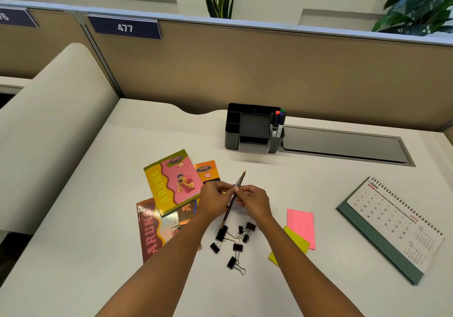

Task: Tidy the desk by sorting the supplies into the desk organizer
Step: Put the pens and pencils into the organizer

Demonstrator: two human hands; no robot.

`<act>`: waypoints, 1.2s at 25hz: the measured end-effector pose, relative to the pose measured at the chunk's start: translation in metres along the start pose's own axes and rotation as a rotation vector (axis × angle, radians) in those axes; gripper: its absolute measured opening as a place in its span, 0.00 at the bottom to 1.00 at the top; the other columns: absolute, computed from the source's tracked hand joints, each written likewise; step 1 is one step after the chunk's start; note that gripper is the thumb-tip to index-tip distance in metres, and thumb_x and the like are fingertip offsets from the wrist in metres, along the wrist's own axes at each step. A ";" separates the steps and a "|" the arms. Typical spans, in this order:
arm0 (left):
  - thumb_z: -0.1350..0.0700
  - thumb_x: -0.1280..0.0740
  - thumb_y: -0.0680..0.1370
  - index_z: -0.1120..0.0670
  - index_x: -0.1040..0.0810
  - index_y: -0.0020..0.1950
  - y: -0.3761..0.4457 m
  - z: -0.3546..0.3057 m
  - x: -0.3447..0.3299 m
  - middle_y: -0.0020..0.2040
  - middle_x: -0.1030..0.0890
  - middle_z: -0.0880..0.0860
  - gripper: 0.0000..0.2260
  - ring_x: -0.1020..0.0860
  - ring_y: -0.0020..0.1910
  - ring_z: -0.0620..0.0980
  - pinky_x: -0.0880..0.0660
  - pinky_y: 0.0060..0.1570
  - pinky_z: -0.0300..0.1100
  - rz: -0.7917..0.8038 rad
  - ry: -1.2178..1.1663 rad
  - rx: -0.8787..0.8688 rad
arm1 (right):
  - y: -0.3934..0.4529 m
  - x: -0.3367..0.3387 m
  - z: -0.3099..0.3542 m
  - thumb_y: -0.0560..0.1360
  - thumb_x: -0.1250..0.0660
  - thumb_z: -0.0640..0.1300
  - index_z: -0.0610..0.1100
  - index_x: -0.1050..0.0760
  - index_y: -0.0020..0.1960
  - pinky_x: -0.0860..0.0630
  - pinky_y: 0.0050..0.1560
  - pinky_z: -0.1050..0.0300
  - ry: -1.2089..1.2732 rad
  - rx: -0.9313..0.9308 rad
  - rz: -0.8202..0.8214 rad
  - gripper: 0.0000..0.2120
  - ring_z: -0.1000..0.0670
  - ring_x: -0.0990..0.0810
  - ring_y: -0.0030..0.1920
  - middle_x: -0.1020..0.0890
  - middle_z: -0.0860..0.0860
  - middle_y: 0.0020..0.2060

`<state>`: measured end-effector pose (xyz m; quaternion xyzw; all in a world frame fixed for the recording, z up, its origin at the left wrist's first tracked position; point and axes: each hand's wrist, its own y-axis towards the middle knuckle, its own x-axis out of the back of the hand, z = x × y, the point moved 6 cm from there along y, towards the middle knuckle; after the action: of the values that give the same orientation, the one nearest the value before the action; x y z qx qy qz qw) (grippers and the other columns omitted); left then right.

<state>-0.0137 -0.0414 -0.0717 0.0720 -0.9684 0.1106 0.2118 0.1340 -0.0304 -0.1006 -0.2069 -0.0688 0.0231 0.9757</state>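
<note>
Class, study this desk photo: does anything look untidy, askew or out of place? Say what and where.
Yes. Black binder clips lie scattered loose near the desk's front. The notebooks sit in a crooked, overlapping pile at the left. Pink and yellow sticky notes overlap askew. Only the markers stand in the organizer. Nothing looks spilled or damaged.

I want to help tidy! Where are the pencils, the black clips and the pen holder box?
pencils (239,182): head view, upper shafts above the fingers.
binder clips (237,247): head view, one clip's black body.
desk organizer (231,136): head view, left outer wall.

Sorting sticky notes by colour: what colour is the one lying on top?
Pink; the pink sticky note overlaps a yellow sticky note, clearest in the head view.
</note>
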 end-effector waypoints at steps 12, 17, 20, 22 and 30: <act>0.60 0.27 0.75 0.53 0.14 0.51 0.018 -0.009 0.000 0.43 0.14 0.46 0.06 0.16 0.43 0.40 0.21 0.46 0.36 -0.042 -0.173 -0.068 | 0.021 0.009 0.037 0.76 0.28 0.44 0.41 0.17 0.50 0.18 0.43 0.60 -0.070 0.110 -0.010 0.08 0.50 0.16 0.38 0.14 0.46 0.41; 0.60 0.27 0.75 0.54 0.18 0.52 0.022 -0.005 -0.004 0.38 0.14 0.51 0.07 0.16 0.40 0.46 0.20 0.42 0.41 -0.054 -0.276 -0.008 | 0.035 0.013 0.059 0.75 0.29 0.47 0.42 0.17 0.47 0.17 0.46 0.54 -0.189 0.193 -0.064 0.08 0.49 0.16 0.39 0.15 0.48 0.37; 0.61 0.27 0.75 0.52 0.18 0.52 0.025 0.000 -0.002 0.39 0.15 0.52 0.08 0.17 0.41 0.47 0.20 0.44 0.43 -0.110 -0.315 0.013 | 0.052 0.027 0.103 0.77 0.30 0.49 0.44 0.19 0.46 0.19 0.47 0.54 -0.202 0.307 -0.192 0.08 0.49 0.17 0.41 0.16 0.49 0.38; 0.61 0.27 0.75 0.52 0.18 0.52 0.026 0.005 0.001 0.38 0.16 0.52 0.08 0.18 0.40 0.46 0.21 0.43 0.41 -0.143 -0.330 0.024 | 0.063 0.041 0.148 0.77 0.32 0.49 0.44 0.21 0.44 0.22 0.43 0.60 -0.121 0.414 -0.308 0.08 0.50 0.18 0.38 0.17 0.49 0.36; 0.61 0.27 0.75 0.54 0.17 0.52 0.032 0.015 0.005 0.40 0.16 0.51 0.07 0.19 0.40 0.45 0.19 0.43 0.40 -0.178 -0.351 0.049 | 0.124 0.041 0.254 0.78 0.34 0.42 0.43 0.20 0.48 0.26 0.44 0.73 -0.166 0.734 -0.465 0.04 0.58 0.20 0.40 0.18 0.52 0.40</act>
<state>-0.0305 -0.0148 -0.0890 0.1806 -0.9772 0.1009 0.0471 0.1363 0.1879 0.0841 0.1768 -0.1789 -0.1574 0.9550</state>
